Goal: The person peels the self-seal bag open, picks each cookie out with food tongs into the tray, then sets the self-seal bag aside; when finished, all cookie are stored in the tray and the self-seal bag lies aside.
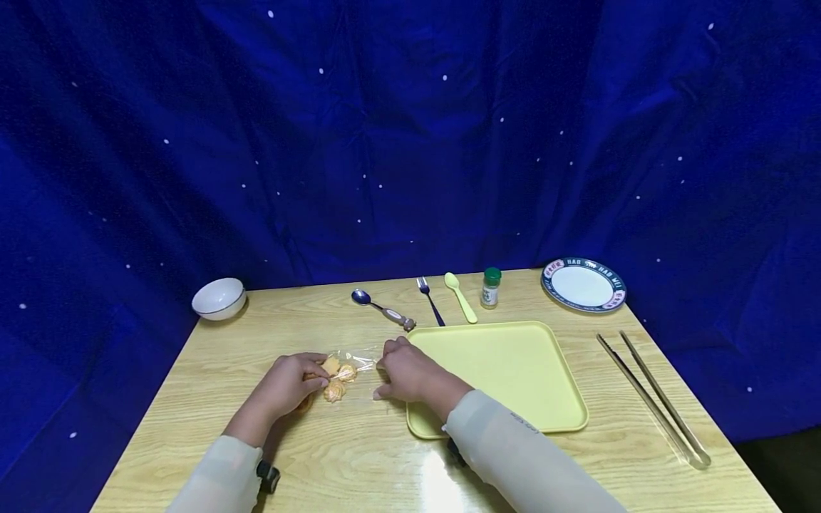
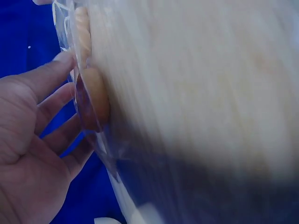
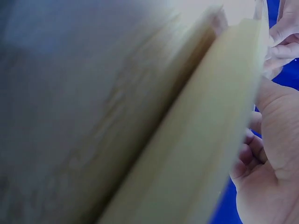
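Note:
A clear plastic bag (image 1: 364, 361) with several swirled, golden cookies (image 1: 334, 390) lies on the table left of the tray. My left hand (image 1: 288, 385) pinches the bag's left end, thumb on the near side. In the left wrist view, a round brown cookie (image 2: 96, 99) shows through the plastic beside the fingers. My right hand (image 1: 410, 372) is at the bag's right end, over the left rim of the pale yellow tray (image 1: 507, 377). Its thumb and forefinger are spread apart at the plastic's edge, the other fingers loosely bent.
Behind the tray lie a brown-handled spoon (image 1: 385, 311), a dark fork (image 1: 431, 301) and a yellow spoon (image 1: 460, 298). A green-capped shaker (image 1: 490, 288) stands beside them. A white bowl (image 1: 219, 299) sits far left, a blue-rimmed plate (image 1: 584, 285) far right, metal tongs (image 1: 654, 399) at right.

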Tool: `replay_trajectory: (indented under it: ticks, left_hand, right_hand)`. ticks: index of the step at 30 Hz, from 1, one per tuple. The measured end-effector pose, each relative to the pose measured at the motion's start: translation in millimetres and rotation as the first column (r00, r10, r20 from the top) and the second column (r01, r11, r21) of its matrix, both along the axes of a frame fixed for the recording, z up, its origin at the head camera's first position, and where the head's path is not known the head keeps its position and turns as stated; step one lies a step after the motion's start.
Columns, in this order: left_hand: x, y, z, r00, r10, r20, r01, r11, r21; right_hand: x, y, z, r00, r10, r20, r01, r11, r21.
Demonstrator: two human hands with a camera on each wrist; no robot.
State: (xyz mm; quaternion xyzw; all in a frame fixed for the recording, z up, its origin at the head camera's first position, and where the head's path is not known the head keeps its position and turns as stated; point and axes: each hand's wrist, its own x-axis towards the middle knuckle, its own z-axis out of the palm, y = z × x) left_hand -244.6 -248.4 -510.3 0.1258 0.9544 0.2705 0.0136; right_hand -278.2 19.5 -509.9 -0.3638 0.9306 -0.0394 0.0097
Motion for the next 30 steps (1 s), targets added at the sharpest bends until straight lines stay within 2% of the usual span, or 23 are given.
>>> replay_trajectory:
  ticks: [5,14,22,30]
  left_hand:
    - [1.5,1.0,0.6,0.999,0.013,-0.033,-0.013,1.000,0.003]
    - [7.8,0.2,5.9,0.993,0.108,-0.041,-0.105,0.992,0.065]
    - [10.6,0.4,9.5,0.992,0.123,0.004,-0.122,0.987,0.104]
    - [12.2,1.3,14.5,0.989,0.127,-0.071,-0.124,0.991,0.051]
  right_hand:
    - [0.7,-1.1,-0.2,1.000,-0.005,0.003,0.005,1.000,0.009]
    - [-0.5,-1.4,-1.5,1.000,-0.008,0.009,0.008,1.000,0.000]
    - [-1.6,-1.0,-1.7,1.000,-0.001,-0.001,0.001,1.000,-0.001]
    - [-0.6,-1.3,-0.6,1.000,-0.002,-0.015,0.002,1.000,0.006]
